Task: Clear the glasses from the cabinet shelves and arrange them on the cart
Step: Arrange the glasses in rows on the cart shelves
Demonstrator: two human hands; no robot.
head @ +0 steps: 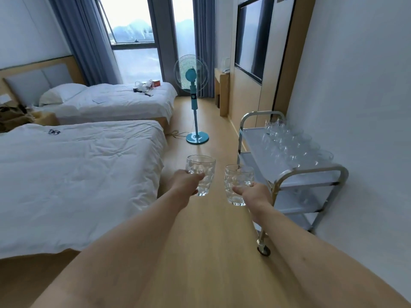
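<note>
Both arms extended over the light wood floor [206, 241]. Left hand [186, 182] grips a clear dimpled glass tumbler [200, 174], fingers curled round it. Right hand [253, 193] grips a second clear dimpled tumbler [238, 184] likewise. Both upright, held in air, near the steel three-tier cart [311, 174]. Rows of clear glasses [289, 143] on cart's top shelf.
</note>
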